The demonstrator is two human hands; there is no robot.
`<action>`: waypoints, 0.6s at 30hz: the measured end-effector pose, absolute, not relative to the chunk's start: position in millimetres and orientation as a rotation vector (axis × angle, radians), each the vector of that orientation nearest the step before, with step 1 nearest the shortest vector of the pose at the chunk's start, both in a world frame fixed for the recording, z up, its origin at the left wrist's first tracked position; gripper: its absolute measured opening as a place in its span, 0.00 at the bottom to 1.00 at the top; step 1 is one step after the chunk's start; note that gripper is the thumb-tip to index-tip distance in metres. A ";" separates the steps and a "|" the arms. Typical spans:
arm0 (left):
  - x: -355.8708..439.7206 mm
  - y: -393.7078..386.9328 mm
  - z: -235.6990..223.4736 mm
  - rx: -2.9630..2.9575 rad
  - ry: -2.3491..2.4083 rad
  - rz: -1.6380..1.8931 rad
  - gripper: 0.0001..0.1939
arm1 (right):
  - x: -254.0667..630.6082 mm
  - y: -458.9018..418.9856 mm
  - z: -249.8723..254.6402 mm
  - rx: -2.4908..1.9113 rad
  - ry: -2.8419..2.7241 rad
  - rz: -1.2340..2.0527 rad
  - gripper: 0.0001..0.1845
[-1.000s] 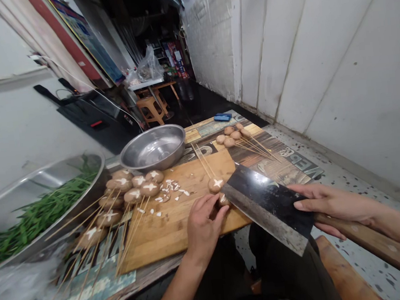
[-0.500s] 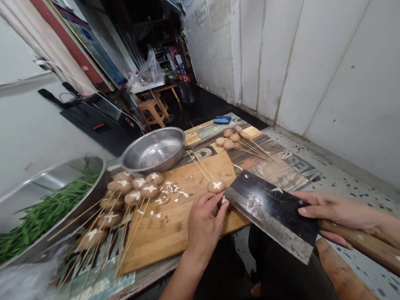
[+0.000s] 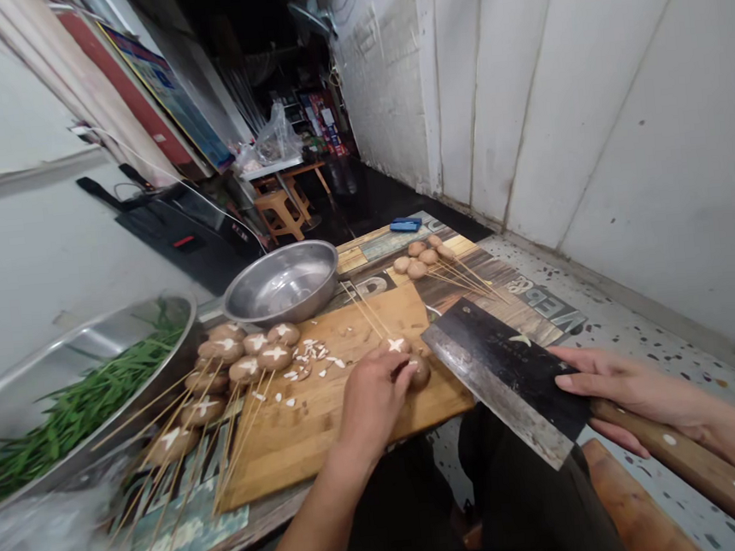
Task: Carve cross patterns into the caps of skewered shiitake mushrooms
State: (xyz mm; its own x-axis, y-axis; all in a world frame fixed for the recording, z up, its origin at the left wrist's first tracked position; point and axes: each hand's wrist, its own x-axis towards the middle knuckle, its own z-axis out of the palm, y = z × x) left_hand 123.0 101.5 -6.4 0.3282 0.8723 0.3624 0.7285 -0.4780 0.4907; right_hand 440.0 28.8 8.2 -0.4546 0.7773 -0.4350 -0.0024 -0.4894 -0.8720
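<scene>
Pinching a brown mushroom [image 3: 421, 372] between thumb and fingers, the left hand [image 3: 369, 400] has its grip closed at the cap's left side, over the cutting board [image 3: 280, 455] on the bench [image 3: 374, 247]. The cap sits just right of that grip, the nearer of the two. The right hand [image 3: 628, 386] clasps the cleaver [image 3: 501, 375], whose long axis slants from beside the cap toward the right grip. A cross-scored mushroom [image 3: 396, 345] lies just beyond the left grip.
</scene>
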 end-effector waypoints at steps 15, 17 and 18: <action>60.1 127.2 -1.7 2.253 1.916 1.070 0.08 | 433.9 0.5 -6.3 -1.436 -1.098 1.658 0.42; 41.9 132.1 -5.6 2.425 1.983 0.928 0.09 | 432.8 -3.7 -6.9 -1.484 -1.138 1.581 0.41; 36.1 135.0 -7.0 2.503 1.977 0.869 0.09 | 432.5 -5.3 -7.8 -1.505 -1.187 1.549 0.41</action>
State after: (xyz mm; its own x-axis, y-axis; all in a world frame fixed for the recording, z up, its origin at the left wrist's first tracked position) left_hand 36.1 135.0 -7.0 0.1525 0.8566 0.4929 0.9424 -0.2763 0.1887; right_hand 432.5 -5.3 -7.8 -0.1158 0.9174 -0.3808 0.1295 -0.3662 -0.9215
